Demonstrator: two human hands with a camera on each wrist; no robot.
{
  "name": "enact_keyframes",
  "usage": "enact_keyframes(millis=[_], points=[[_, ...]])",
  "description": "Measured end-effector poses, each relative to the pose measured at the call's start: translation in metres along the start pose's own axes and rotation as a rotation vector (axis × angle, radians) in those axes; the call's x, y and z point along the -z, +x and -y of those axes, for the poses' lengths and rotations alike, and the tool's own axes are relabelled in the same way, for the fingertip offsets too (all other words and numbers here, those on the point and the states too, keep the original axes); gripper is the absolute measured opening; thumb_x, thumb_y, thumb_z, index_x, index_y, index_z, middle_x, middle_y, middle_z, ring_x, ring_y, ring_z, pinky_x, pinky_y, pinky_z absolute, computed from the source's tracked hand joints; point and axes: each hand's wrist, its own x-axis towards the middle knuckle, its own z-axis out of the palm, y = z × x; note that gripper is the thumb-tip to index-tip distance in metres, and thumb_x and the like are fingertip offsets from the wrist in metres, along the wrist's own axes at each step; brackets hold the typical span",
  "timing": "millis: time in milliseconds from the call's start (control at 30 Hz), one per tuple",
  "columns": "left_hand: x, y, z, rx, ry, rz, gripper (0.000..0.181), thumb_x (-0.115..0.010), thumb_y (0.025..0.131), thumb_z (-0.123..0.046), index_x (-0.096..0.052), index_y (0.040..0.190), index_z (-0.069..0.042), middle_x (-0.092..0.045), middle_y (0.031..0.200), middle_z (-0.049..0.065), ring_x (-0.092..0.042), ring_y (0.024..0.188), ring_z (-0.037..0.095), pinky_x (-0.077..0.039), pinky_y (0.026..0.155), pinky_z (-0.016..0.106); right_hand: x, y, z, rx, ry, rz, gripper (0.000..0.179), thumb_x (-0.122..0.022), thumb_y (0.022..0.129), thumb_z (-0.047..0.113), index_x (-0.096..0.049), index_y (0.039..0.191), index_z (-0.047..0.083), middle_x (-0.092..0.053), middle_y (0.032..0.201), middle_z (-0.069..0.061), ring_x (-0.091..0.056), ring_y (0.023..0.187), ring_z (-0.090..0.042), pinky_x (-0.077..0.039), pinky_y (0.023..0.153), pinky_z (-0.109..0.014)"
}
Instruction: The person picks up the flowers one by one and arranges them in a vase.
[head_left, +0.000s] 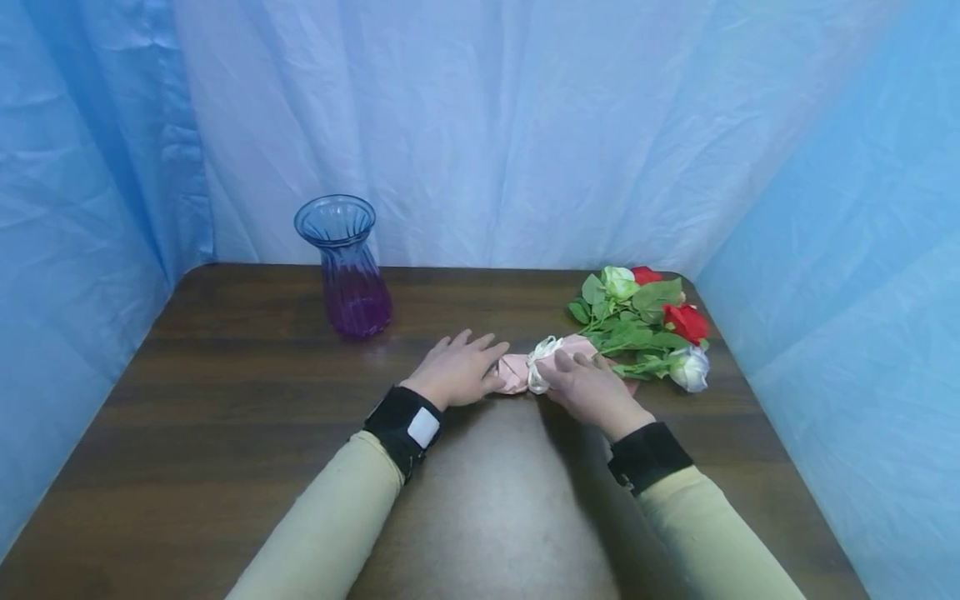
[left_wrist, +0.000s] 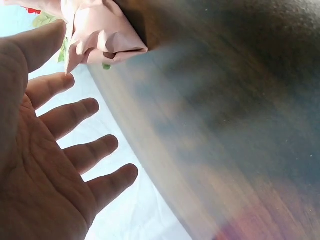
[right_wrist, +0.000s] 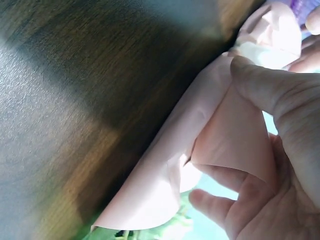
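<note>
A bouquet of artificial-looking roses lies on the table, its red rose (head_left: 684, 323), white rose (head_left: 688, 368) and green leaves (head_left: 630, 333) pointing right. Pink wrapping paper (head_left: 513, 374) covers the stems, and a white ribbon bow (head_left: 537, 364) ties it. My right hand (head_left: 588, 390) holds the wrapped part just right of the bow. In the right wrist view its thumb presses one side of the paper (right_wrist: 165, 150) while the fingers curl behind it. My left hand (left_wrist: 45, 135) has its fingers straight and spread, with thumb and forefinger tips right at the paper's folded bottom end (left_wrist: 107, 37).
A blue-to-purple ribbed glass vase (head_left: 352, 283) with a flared rim stands upright toward the back left of the dark wooden table (head_left: 225, 400). Pale blue curtains (head_left: 480, 142) hang behind the table and along both sides.
</note>
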Motion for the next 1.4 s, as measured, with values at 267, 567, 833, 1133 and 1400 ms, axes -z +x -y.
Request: enact_keyframes(millis=[267, 567, 833, 1133, 1400], points=[[-0.003, 0.004, -0.004, -0.036, 0.011, -0.031, 0.055, -0.057, 0.103, -0.04, -0.05, 0.152, -0.016, -0.053, 0.153, 0.007, -0.049, 0.141, 0.031, -0.038, 0.115, 0.053, 0.001, -0.001, -0.001, 0.032, 0.053, -0.018, 0.04, -0.067, 0.1, 0.023, -0.063, 0.138, 0.016, -0.058, 0.127, -0.015, -0.061, 0.116, -0.038, -0.053, 0.089, -0.055], [-0.005, 0.009, -0.005, -0.026, -0.004, -0.042, 0.047, -0.06, 0.103, -0.033, -0.056, 0.147, -0.016, -0.066, 0.137, 0.005, -0.064, 0.122, 0.025, -0.05, 0.103, 0.048, -0.003, -0.002, -0.004, 0.072, 0.102, -0.045, 0.04, -0.068, 0.099, 0.02, -0.063, 0.138, 0.014, -0.057, 0.129, -0.016, -0.059, 0.12, -0.039, -0.057, 0.08, -0.051], [-0.007, 0.013, -0.007, -0.007, 0.0, -0.04, 0.045, -0.061, 0.102, -0.031, -0.058, 0.144, -0.016, -0.072, 0.122, 0.006, -0.068, 0.104, 0.024, -0.055, 0.09, 0.048, -0.005, -0.003, -0.009, 0.105, 0.136, -0.057, 0.041, -0.068, 0.098, 0.017, -0.063, 0.138, 0.011, -0.057, 0.129, -0.019, -0.059, 0.12, -0.04, -0.057, 0.082, -0.051], [-0.008, 0.014, -0.007, 0.015, -0.03, -0.026, 0.044, -0.061, 0.101, -0.031, -0.058, 0.143, -0.017, -0.071, 0.124, 0.006, -0.066, 0.101, 0.023, -0.054, 0.091, 0.049, -0.003, -0.003, -0.011, 0.093, 0.154, -0.018, 0.043, -0.065, 0.1, 0.019, -0.06, 0.142, 0.012, -0.054, 0.139, -0.021, -0.054, 0.128, -0.047, -0.054, 0.091, -0.054], [-0.002, 0.011, -0.009, 0.013, -0.038, -0.02, 0.041, -0.062, 0.1, -0.028, -0.061, 0.139, -0.016, -0.072, 0.117, 0.005, -0.065, 0.094, 0.022, -0.054, 0.087, 0.048, -0.001, -0.005, -0.007, 0.107, 0.143, -0.037, 0.04, -0.066, 0.1, 0.018, -0.061, 0.14, 0.012, -0.055, 0.136, -0.021, -0.057, 0.126, -0.043, -0.055, 0.091, -0.052]])
